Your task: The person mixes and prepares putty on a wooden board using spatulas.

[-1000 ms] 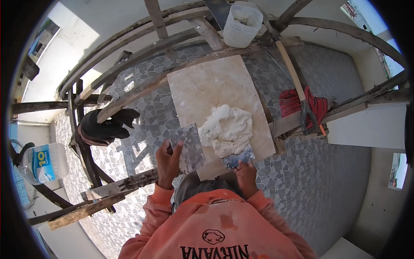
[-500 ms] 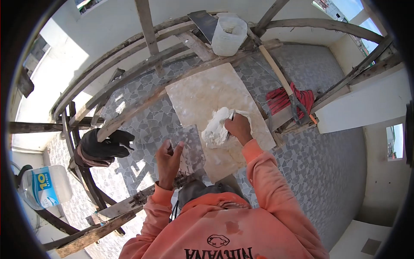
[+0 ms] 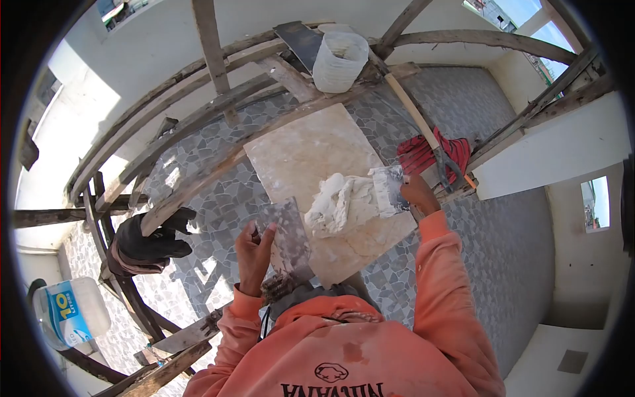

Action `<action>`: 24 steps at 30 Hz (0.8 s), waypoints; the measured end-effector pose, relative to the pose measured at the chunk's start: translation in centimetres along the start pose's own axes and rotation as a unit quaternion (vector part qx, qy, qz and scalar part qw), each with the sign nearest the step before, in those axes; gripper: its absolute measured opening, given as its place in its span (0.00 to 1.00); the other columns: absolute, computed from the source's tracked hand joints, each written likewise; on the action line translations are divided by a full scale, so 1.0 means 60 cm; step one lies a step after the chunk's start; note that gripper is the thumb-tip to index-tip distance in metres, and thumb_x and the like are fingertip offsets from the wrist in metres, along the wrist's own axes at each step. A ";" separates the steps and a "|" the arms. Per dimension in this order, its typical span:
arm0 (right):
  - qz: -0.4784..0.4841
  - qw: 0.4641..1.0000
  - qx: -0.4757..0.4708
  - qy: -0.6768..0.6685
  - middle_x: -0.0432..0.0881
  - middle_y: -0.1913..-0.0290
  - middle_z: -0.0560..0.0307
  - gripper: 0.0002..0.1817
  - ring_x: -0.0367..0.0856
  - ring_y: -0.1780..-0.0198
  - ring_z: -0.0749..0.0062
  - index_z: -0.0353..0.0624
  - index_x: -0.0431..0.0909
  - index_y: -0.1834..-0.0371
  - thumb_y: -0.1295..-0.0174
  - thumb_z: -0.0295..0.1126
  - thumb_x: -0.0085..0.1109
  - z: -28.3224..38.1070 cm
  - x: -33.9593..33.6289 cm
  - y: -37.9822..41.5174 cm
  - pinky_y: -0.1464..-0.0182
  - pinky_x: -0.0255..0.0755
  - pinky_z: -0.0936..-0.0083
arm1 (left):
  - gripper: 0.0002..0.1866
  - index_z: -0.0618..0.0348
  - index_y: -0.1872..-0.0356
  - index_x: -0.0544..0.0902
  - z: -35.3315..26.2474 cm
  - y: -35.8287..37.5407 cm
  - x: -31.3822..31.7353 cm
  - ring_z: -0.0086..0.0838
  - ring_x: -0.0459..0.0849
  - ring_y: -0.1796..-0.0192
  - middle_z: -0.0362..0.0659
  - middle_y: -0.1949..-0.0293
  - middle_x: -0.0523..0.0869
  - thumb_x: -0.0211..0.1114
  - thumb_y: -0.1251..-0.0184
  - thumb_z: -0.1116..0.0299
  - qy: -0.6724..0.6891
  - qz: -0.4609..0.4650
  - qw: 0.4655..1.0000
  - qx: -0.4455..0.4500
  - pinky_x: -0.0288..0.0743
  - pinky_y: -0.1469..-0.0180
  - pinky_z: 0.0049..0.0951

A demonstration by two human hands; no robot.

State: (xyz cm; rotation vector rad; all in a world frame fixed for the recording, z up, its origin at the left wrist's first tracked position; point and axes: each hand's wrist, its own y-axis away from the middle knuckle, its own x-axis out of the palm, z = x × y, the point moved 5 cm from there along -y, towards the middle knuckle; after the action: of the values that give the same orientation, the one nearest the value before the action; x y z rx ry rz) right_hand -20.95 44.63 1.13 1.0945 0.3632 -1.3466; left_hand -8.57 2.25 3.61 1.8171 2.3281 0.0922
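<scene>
A pale board (image 3: 311, 139) lies in front of me, with a mound of white putty (image 3: 340, 202) heaped on it. At the mound's right side, my right hand (image 3: 419, 194) is closed on a putty knife (image 3: 391, 190); its wide blade is coated white and overlaps the putty's edge. My left hand (image 3: 256, 253) grips a flat grey trowel (image 3: 286, 235) with a smeared, rectangular face. That trowel overlaps the board's near left edge, and its handle is hidden behind my fingers.
Wooden scaffold beams (image 3: 218, 169) surround the board above a stone-patterned floor. A white bucket (image 3: 339, 63) stands at the far side. To the right are a long-handled tool (image 3: 413, 109) and a red striped cloth (image 3: 453, 152). Dark cloth (image 3: 155, 241) and a plastic jug (image 3: 73, 311) are left.
My right hand has moved right, from over the putty to its side, and the knife's white-coated blade now shows. The left hand holds the trowel in nearly the same place.
</scene>
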 end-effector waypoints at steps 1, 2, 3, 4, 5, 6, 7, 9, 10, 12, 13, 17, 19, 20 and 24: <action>0.006 0.999 0.026 -0.027 0.81 0.72 0.53 0.14 0.79 0.73 0.66 0.31 0.80 0.60 0.43 0.30 0.53 -0.042 -0.001 -0.002 0.68 0.72 0.62 | 0.16 0.58 0.74 0.70 0.000 -0.004 -0.002 0.11 0.57 0.76 0.27 0.80 0.62 0.68 0.33 0.67 -0.005 0.002 1.000 0.001 0.49 0.76 0.20; 0.011 0.997 0.052 -0.053 0.81 0.71 0.55 0.14 0.79 0.72 0.68 0.30 0.80 0.59 0.42 0.30 0.54 -0.084 0.003 -0.002 0.68 0.72 0.64 | 0.15 0.58 0.74 0.70 0.001 -0.009 -0.008 0.11 0.57 0.76 0.28 0.80 0.62 0.68 0.33 0.67 -0.010 0.003 1.000 0.001 0.49 0.76 0.20; 0.018 0.994 0.077 -0.080 0.80 0.70 0.56 0.14 0.78 0.71 0.69 0.30 0.79 0.57 0.41 0.30 0.56 -0.119 0.010 -0.002 0.67 0.72 0.65 | 0.15 0.58 0.74 0.70 -0.001 -0.011 -0.013 0.11 0.57 0.76 0.28 0.80 0.62 0.68 0.33 0.67 -0.014 0.003 1.000 0.001 0.50 0.76 0.20; 0.006 0.996 0.056 -0.075 0.81 0.69 0.55 0.15 0.78 0.70 0.69 0.30 0.79 0.56 0.40 0.31 0.56 -0.144 0.017 -0.008 0.66 0.72 0.66 | 0.17 0.57 0.76 0.68 -0.011 -0.014 -0.016 0.11 0.56 0.76 0.27 0.80 0.61 0.67 0.33 0.67 -0.029 0.000 0.999 0.016 0.49 0.76 0.21; -0.005 0.997 0.035 -0.071 0.81 0.69 0.55 0.16 0.79 0.69 0.69 0.30 0.79 0.54 0.39 0.32 0.56 -0.166 0.027 -0.015 0.65 0.72 0.67 | 0.18 0.57 0.76 0.66 -0.004 -0.016 -0.020 0.11 0.56 0.76 0.27 0.80 0.60 0.67 0.33 0.67 -0.032 -0.006 0.999 0.018 0.49 0.76 0.21; -0.015 0.997 0.014 -0.068 0.81 0.68 0.54 0.16 0.79 0.68 0.69 0.30 0.78 0.53 0.38 0.32 0.57 -0.178 0.037 -0.026 0.64 0.72 0.68 | 0.19 0.57 0.77 0.65 0.010 -0.017 -0.026 0.12 0.55 0.76 0.27 0.80 0.59 0.68 0.33 0.66 -0.035 -0.012 0.999 0.021 0.48 0.76 0.21; -0.007 0.999 0.005 -0.052 0.81 0.68 0.54 0.16 0.79 0.67 0.70 0.30 0.78 0.53 0.38 0.32 0.57 -0.180 0.050 -0.046 0.63 0.72 0.68 | 0.20 0.56 0.77 0.64 0.018 -0.020 -0.031 0.12 0.55 0.76 0.28 0.80 0.59 0.68 0.34 0.66 -0.039 -0.018 0.999 0.025 0.48 0.76 0.22; 0.009 1.000 -0.010 -0.020 0.81 0.67 0.53 0.16 0.79 0.65 0.72 0.30 0.79 0.53 0.37 0.32 0.56 -0.180 0.074 -0.076 0.61 0.71 0.70 | 0.22 0.56 0.78 0.62 0.030 -0.023 -0.031 0.12 0.54 0.76 0.28 0.80 0.57 0.68 0.34 0.66 -0.051 -0.016 0.998 0.016 0.47 0.76 0.22; -0.016 0.996 -0.087 -0.010 0.81 0.69 0.54 0.14 0.78 0.65 0.73 0.30 0.78 0.57 0.38 0.31 0.56 -0.141 0.076 -0.072 0.61 0.70 0.70 | 0.23 0.56 0.78 0.61 0.030 -0.022 -0.030 0.12 0.53 0.75 0.28 0.80 0.57 0.68 0.34 0.66 -0.056 -0.013 0.998 0.009 0.47 0.76 0.22; 0.056 0.993 -0.101 -0.027 0.83 0.60 0.43 0.17 0.81 0.57 0.55 0.30 0.78 0.53 0.38 0.33 0.56 -0.089 0.076 -0.069 0.54 0.71 0.66 | 0.22 0.56 0.78 0.61 0.018 -0.021 -0.022 0.13 0.54 0.75 0.29 0.80 0.57 0.68 0.34 0.66 -0.048 -0.018 0.999 0.006 0.48 0.76 0.22; 0.091 0.989 -0.108 -0.035 0.84 0.56 0.37 0.18 0.82 0.53 0.46 0.30 0.78 0.51 0.39 0.33 0.56 -0.074 0.077 -0.073 0.50 0.72 0.64 | 0.22 0.56 0.78 0.62 0.012 -0.021 -0.016 0.13 0.54 0.75 0.29 0.80 0.57 0.69 0.35 0.66 -0.044 -0.019 0.999 0.005 0.48 0.76 0.22; 0.035 0.974 -0.185 0.123 0.82 0.66 0.42 0.10 0.82 0.64 0.50 0.34 0.74 0.64 0.40 0.32 0.56 0.040 0.066 -0.014 0.61 0.71 0.59 | 0.21 0.57 0.78 0.63 0.012 -0.028 0.004 0.13 0.55 0.75 0.29 0.79 0.58 0.68 0.34 0.66 -0.059 -0.015 0.998 0.002 0.49 0.76 0.22; 0.018 0.964 -0.183 0.190 0.82 0.65 0.43 0.09 0.82 0.63 0.46 0.37 0.74 0.62 0.40 0.31 0.54 0.083 0.093 0.024 0.60 0.73 0.57 | 0.20 0.58 0.78 0.64 0.000 -0.031 0.015 0.13 0.56 0.75 0.29 0.80 0.59 0.68 0.34 0.66 -0.059 -0.003 0.998 0.004 0.50 0.76 0.22; 0.009 0.958 -0.181 0.222 0.83 0.64 0.44 0.08 0.82 0.62 0.45 0.38 0.75 0.62 0.40 0.31 0.54 0.104 0.110 0.045 0.60 0.74 0.55 | 0.21 0.58 0.78 0.64 0.000 -0.033 0.018 0.13 0.56 0.75 0.29 0.80 0.59 0.68 0.34 0.65 -0.053 0.003 0.999 0.010 0.50 0.76 0.22; -0.036 0.885 -0.256 0.386 0.80 0.64 0.53 0.11 0.83 0.61 0.58 0.42 0.77 0.59 0.46 0.29 0.58 0.151 0.192 0.106 0.66 0.78 0.62 | 0.21 0.59 0.77 0.64 0.005 -0.042 0.025 0.13 0.56 0.75 0.30 0.80 0.59 0.68 0.34 0.65 -0.051 0.023 0.998 0.018 0.50 0.76 0.23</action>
State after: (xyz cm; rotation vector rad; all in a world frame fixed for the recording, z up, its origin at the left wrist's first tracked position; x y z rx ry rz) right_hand -15.58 29.68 -0.57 1.1196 1.2815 -0.7391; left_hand -11.26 3.08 2.77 1.8473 2.2327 -0.0371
